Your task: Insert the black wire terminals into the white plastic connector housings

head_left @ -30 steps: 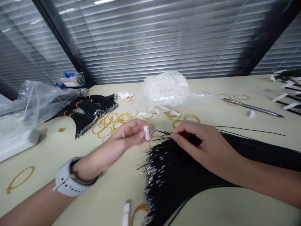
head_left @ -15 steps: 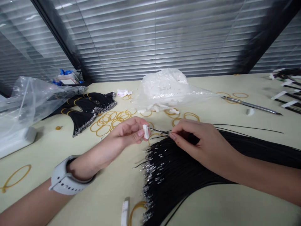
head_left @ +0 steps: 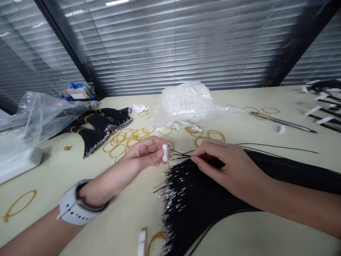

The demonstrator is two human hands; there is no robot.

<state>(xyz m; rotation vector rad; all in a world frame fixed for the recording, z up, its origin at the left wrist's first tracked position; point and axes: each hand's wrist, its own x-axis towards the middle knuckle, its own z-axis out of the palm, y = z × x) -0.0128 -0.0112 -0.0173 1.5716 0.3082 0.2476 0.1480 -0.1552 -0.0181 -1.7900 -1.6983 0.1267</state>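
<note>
My left hand (head_left: pixel 142 153) pinches a small white plastic connector housing (head_left: pixel 165 153) upright between thumb and fingertips. A grey smartwatch (head_left: pixel 77 206) sits on that wrist. My right hand (head_left: pixel 226 170) holds several thin black wires (head_left: pixel 181 154) by their ends, and their tips point at the housing from a small gap. These wires belong to a large fanned bundle of black wires (head_left: pixel 207 199) with silvery crimped terminals, which lies under my right hand and spreads across the table.
Loose rubber bands (head_left: pixel 125 144) and finished black wire bunches (head_left: pixel 98 137) lie left of my hands. Behind them is a plastic bag of white housings (head_left: pixel 186 101). A steel tool (head_left: pixel 282 122) lies at right, with a crumpled clear bag (head_left: pixel 34 117) at far left.
My right hand has shifted slightly left and down, bringing the wire tips a little nearer the housing. The left hand has barely moved, and the view has shifted slightly.
</note>
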